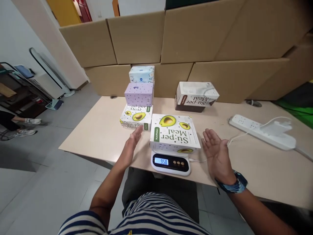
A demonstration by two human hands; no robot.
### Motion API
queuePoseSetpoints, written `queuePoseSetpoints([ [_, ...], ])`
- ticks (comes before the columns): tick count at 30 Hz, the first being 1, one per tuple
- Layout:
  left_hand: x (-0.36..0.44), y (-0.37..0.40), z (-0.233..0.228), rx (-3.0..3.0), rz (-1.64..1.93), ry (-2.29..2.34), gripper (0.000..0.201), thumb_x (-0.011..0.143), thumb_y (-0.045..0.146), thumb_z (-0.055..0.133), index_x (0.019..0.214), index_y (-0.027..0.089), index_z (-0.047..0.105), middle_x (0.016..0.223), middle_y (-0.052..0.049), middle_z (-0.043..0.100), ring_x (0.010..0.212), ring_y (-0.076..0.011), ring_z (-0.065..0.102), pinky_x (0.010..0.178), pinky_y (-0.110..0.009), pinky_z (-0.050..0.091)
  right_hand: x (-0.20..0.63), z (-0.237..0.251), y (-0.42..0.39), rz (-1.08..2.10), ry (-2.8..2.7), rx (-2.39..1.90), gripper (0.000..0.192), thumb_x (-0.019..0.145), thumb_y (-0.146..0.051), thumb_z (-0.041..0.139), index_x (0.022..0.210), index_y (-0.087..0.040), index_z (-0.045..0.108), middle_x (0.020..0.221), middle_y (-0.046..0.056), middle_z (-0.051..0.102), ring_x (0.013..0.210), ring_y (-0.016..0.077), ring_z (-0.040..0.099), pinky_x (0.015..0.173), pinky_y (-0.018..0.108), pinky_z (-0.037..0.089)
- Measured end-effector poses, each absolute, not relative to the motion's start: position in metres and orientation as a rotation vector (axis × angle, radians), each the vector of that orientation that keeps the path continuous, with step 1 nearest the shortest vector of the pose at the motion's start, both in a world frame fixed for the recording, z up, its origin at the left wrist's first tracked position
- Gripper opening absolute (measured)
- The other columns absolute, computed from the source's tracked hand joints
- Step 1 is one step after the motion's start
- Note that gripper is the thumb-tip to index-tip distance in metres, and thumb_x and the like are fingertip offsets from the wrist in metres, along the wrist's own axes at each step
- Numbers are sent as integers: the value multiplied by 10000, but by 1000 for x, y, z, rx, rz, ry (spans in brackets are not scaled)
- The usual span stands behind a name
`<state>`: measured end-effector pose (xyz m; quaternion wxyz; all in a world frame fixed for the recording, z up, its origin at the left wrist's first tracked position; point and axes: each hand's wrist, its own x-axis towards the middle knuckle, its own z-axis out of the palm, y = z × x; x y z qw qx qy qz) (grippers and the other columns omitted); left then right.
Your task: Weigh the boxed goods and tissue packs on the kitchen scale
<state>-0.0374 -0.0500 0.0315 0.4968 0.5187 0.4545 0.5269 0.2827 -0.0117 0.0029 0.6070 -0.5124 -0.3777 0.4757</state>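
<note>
Head view: avocado meal box (pixel 174 132) sits on the scale (pixel 170 162) at frame centre, display lit, near the table (pixel 102 130) front edge. Left hand (pixel 133 140) and right hand (pixel 215 150) flank the box, both spread flat, palms inward, holding nothing, not touching it. Three stacked boxes (pixel 140 98) upper left of it.

Both arms reach forward from the near edge, forearms bare. Left hand (pixel 133 141) open, fingers straight and together, edge-on, palm facing right. Right hand (pixel 216 148) open, fingers slightly spread, palm facing left and up. Hands well apart, level with each other, holding nothing. Blue patterned band on right wrist.
</note>
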Motion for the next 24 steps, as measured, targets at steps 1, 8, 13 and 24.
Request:
queuePoseSetpoints([
  [1,-32,-49,32,1243,1307,1132,873,1045,833,264,1717,293,402,1837,-43,316,1735,-305,249,1449,-520,173,277,3,-12,1105,-870,-1183,1022,833,-1013,424,1597,-341,504,1821,72,368,1710,256,330,1432,504,243],
  [8,11,-52,30,1338,1071,974,1052,977,879,429,1792,338,41,1885,-27,123,1764,-347,78,1453,-577,106,257,-9,-15,1203,-1067,-1081,830,994,-840,401,1670,-360,441,1748,54,503,1654,282,445,1335,571,440],
  [13,25,-65,39,1367,1121,892,1054,992,838,463,1783,363,-46,1890,-24,100,1765,-346,52,1460,-574,85,263,1,-31,1062,-1220,-1013,710,1040,-707,457,1694,-437,392,1785,9,442,1673,291,411,1317,604,467],
  [24,-108,-22,74,1456,1410,1328,1008,812,588,914,1648,285,439,1700,-144,536,1578,-425,508,1317,-646,445,153,59,41,1073,-1923,-772,1156,914,-494,767,1788,-321,30,1799,97,400,1647,340,445,1376,616,364],
])
